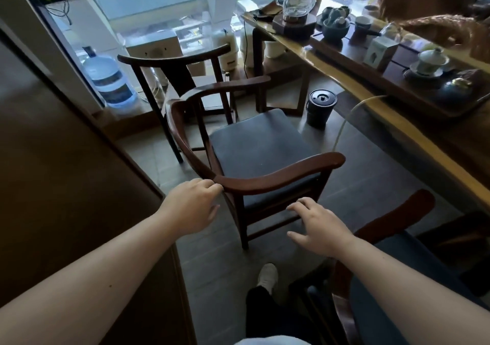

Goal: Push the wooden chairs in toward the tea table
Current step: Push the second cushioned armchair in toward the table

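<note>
A wooden armchair [254,143] with a dark seat cushion stands in the middle of the frame, turned toward the long tea table [371,100] that runs down the right side, with bare floor between them. The left hand [192,204], at centre bottom, has its fingers curled loosely at the back corner of the chair's curved rail, touching it or very nearly. The right hand [318,225] hovers open, fingers spread, just below the near armrest and gripping nothing. The step in hand seems to be taking hold; next, both hands would need a firm grip before pushing toward the table. A second chair [185,61] stands behind, upper left; a third [392,225] shows at lower right.
</note>
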Demonstrator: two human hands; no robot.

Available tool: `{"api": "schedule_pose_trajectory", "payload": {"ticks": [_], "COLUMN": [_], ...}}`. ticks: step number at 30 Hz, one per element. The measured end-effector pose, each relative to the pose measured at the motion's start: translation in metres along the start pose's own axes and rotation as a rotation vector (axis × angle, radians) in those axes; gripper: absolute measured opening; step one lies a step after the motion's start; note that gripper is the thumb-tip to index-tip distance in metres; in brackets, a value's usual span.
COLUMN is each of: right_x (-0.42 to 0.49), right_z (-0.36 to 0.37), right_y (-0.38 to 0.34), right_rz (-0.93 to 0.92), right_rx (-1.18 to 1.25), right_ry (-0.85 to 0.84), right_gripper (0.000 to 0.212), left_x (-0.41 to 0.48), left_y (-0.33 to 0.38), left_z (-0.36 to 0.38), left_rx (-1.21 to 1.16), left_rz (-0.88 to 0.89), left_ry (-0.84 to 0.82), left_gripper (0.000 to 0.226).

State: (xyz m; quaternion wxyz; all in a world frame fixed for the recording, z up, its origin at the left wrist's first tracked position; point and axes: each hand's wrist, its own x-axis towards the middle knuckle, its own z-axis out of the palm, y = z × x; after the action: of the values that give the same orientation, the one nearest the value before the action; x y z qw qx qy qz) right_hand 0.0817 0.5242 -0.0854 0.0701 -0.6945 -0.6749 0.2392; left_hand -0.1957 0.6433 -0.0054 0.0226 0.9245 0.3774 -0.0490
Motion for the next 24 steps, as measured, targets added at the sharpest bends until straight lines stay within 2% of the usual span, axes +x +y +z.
{"api": "schedule_pose_trajectory", "payload": {"ticks": [10, 24], "right_x": [0.135, 0.224], "right_z": [0.003, 0.006], "right_y": [-0.009, -0.042], "right_rz": [-0.058, -0.014], "right_rx": [0.053, 0.078], "right_ry": [-0.141, -0.269], "right_gripper": [0.066, 0.076], "left_x": [0.082, 0.163], "left_y": [-0.104, -0.223], "left_z": [-0.009, 0.015], "left_rx": [0.169, 0.339], "left_rz": [0.142, 0.415], "left_ry": [-0.114, -0.303], "left_gripper": [0.043, 0.071]}}
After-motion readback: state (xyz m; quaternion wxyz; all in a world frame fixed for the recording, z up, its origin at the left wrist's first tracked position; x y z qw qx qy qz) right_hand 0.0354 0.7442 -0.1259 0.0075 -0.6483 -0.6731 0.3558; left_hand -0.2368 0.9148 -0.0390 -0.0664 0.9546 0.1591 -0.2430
